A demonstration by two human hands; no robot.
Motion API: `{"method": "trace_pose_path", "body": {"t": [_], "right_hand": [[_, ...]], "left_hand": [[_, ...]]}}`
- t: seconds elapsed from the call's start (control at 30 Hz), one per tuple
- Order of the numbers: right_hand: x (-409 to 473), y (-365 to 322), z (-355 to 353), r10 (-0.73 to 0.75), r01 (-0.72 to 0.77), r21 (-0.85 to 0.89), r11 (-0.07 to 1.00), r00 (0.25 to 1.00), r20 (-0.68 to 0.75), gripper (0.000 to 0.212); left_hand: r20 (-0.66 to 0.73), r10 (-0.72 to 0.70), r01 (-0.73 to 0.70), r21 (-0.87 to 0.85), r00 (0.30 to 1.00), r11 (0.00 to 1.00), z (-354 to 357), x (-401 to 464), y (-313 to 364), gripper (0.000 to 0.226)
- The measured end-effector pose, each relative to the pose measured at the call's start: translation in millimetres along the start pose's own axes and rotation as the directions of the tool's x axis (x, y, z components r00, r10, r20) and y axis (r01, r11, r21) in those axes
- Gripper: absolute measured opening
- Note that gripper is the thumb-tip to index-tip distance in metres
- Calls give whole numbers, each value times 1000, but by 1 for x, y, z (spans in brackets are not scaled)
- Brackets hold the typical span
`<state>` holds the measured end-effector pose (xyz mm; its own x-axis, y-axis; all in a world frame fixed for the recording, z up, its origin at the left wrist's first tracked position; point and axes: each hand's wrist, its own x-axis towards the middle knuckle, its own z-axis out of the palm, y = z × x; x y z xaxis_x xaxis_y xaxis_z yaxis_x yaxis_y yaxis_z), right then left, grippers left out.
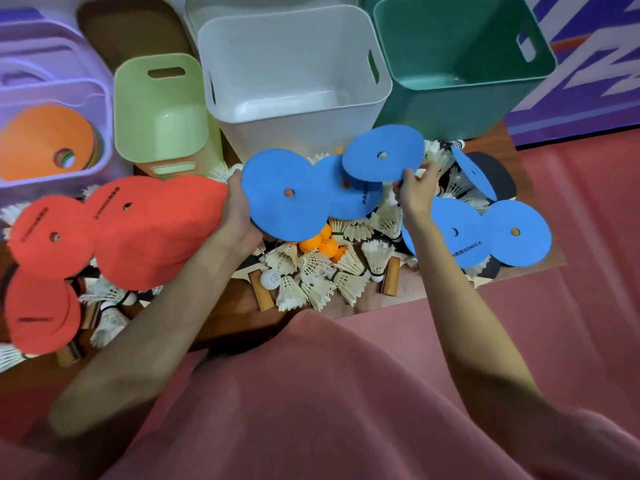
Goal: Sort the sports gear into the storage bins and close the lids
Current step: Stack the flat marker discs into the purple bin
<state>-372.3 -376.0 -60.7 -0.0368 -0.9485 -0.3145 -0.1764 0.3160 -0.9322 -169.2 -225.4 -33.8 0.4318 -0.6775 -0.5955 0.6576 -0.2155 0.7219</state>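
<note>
Discs: right hand (414, 192) pinches one blue disc (382, 154); left hand (239, 209) grips blue discs (287, 192)

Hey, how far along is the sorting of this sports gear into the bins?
Early on. Done: only the purple bin holds gear, orange discs. In hand: the left hand grips a blue disc; the right hand pinches another blue disc. Left: red discs, shuttlecocks, orange balls and paddles lie loose; the green bin, white bin and teal bin stand open and look empty.
</note>
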Motion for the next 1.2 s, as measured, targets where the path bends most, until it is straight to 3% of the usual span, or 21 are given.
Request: {"method": "trace_pose_path", "body": {"t": [0.13,0.27,0.37,0.5,0.73,0.87,0.93,1.03,1.2], "right_hand": [[-54,3,6,-34,33,160,987,999,4,21],[-88,12,17,3,-69,248,966,966,258,14],[-101,9,32,-65,-21,169,985,872,484,13],[-112,-1,66,-112,114,37,993,771,627,13],[-121,-1,138,-254,438,-140,888,722,644,26],[-128,-1,185,-248,470,-221,854,743,621,27],[-135,-7,211,-227,477,-235,847,724,651,22],[-147,-20,257,-219,499,-219,838,677,702,35],[-152,-34,348,-256,547,-211,810,653,713,36]], "left_hand": [[-56,28,-28,12,998,1000,-13,-6,2,46],[-143,31,-35,-19,989,999,-29,-7,6,43],[-171,31,-38,-40,985,998,-42,-11,10,47],[-105,47,-65,-174,993,983,-61,-17,13,39],[-91,106,-126,-261,990,957,-105,-29,38,50],[-138,123,-159,-294,983,942,-135,-26,67,50],[-162,146,-189,-296,976,936,-154,-22,85,46],[-216,150,-214,-314,965,925,-192,-11,113,45],[-326,227,-288,-152,917,945,-256,16,172,35]]}}
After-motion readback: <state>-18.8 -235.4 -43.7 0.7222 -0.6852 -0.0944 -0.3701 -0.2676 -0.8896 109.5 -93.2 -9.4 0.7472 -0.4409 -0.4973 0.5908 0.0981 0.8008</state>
